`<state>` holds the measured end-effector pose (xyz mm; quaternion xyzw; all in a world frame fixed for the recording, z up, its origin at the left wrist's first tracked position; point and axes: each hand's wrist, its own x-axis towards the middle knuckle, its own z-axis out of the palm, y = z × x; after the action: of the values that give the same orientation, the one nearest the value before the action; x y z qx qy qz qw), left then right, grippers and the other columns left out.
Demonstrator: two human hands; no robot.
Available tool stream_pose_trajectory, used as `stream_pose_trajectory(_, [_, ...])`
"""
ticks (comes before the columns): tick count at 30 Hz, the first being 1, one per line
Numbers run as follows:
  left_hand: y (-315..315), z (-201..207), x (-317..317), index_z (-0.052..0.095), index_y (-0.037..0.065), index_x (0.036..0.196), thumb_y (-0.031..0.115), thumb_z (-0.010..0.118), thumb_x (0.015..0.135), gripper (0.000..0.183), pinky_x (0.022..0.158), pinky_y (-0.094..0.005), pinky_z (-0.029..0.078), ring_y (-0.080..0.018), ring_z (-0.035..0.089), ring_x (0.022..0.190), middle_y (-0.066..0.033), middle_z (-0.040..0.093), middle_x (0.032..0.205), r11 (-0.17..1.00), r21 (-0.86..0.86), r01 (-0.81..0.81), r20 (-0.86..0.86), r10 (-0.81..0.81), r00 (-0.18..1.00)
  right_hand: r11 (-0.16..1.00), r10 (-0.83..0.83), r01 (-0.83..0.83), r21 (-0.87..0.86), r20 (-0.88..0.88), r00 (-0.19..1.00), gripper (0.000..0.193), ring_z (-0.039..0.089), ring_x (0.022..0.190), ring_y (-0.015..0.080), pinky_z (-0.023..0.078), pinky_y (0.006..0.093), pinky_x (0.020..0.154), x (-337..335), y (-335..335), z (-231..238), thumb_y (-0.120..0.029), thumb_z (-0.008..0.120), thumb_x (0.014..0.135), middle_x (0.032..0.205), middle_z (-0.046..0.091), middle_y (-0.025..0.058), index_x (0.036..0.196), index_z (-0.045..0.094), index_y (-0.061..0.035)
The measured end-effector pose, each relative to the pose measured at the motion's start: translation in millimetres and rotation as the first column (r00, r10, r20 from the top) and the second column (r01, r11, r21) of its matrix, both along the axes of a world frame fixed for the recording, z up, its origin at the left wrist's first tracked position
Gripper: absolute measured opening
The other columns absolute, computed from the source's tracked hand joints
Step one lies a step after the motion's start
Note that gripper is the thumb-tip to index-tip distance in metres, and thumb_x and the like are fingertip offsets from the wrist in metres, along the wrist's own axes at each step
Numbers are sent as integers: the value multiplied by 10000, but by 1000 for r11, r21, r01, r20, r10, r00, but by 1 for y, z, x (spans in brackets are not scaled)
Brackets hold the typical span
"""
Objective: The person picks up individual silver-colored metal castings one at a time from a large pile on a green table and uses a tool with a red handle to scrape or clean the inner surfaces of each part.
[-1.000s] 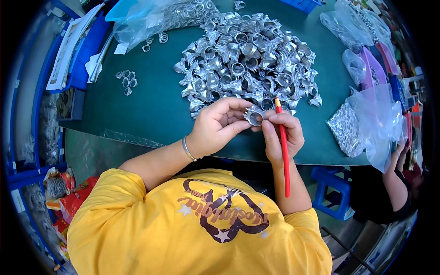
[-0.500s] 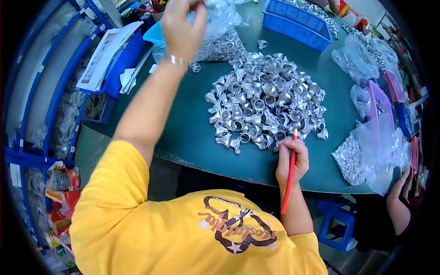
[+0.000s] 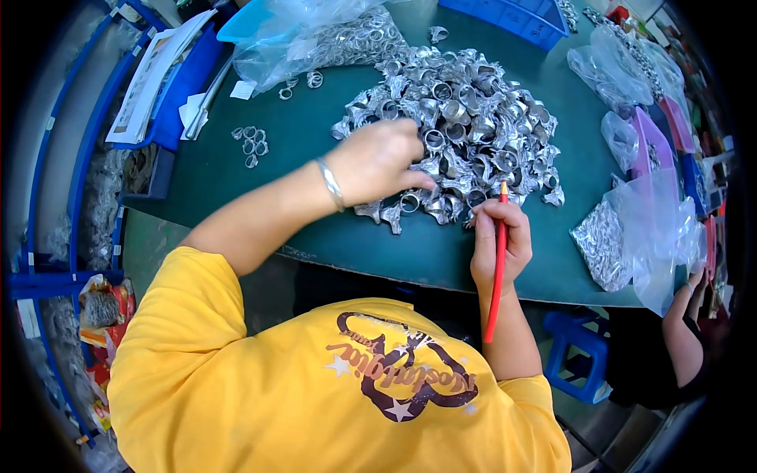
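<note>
A heap of silver-coloured metal rings [image 3: 465, 118] with broad, chunky tops lies on the green table [image 3: 315, 236]. My left hand [image 3: 378, 162], with a silver bangle on its wrist, is over the heap's left edge. Its thumb stands apart from the fingers, and I see nothing between them. At the near edge of the heap, my right hand [image 3: 505, 236] grips a slim red pencil [image 3: 500, 276] with a yellowish tip. The pencil points up toward the rings. Whether the right fingertips also touch a ring, I cannot tell.
Several thin rings [image 3: 252, 144] lie at the left, near a blue bin with papers [image 3: 150, 87]. Behind the heap sit a clear bag of rings [image 3: 355, 39] and a blue basket [image 3: 512, 20]. More bags [image 3: 603, 244] line the right, where another person's arm [image 3: 682, 339] shows.
My left hand has come down from the bag at the back to the heap's left edge. The right hand still holds the red pencil. The whole view has shifted slightly.
</note>
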<state>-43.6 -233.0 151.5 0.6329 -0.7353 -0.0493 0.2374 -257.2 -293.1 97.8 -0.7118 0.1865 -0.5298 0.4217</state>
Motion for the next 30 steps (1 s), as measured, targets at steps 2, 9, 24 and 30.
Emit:
stream_pose_trajectory(2, [3, -14, -8, 634, 11, 752, 264, 754, 710, 283, 662, -376, 470, -295, 570, 769, -110, 532, 779, 996, -66, -60, -17, 59, 998, 1000, 0, -1, -27, -29, 1000, 159, 548, 640, 154, 444, 239, 592, 1, 0, 0, 107, 593, 789, 781, 599, 104, 904, 575, -1])
stream_pose_trajectory(9, [16, -10, -21, 631, -13, 802, 108, 728, 745, 165, 653, -325, 486, -255, 605, 756, -109, 589, 843, 965, -191, -178, -272, 123, 954, 982, -35, 21, -189, -71, 997, 247, 574, 683, 171, 466, 251, 601, 3, -1, 0, 97, 667, 741, 826, 611, 113, 944, 571, -5])
stream_pose_trajectory(24, [38, -18, -61, 574, -2, 1097, -29, 737, 748, 386, 731, -199, 482, -57, 572, 834, -16, 592, 944, 960, 243, 137, -966, 227, 124, 977, 156, -148, -154, 42, 987, 340, 643, 782, 244, 503, 313, 691, 3, 2, -2, 127, 661, 725, 907, 650, 166, 967, 497, -46])
stream_pose_trajectory(30, [40, -36, -58, 537, -8, 1149, -57, 717, 753, 438, 777, -222, 497, -78, 557, 945, -46, 572, 1056, 972, 225, 71, -926, 191, 327, 983, 136, -136, -125, -6, 991, 309, 627, 798, 253, 497, 322, 701, 5, 5, 4, 124, 568, 760, 928, 644, 178, 1048, 556, 15])
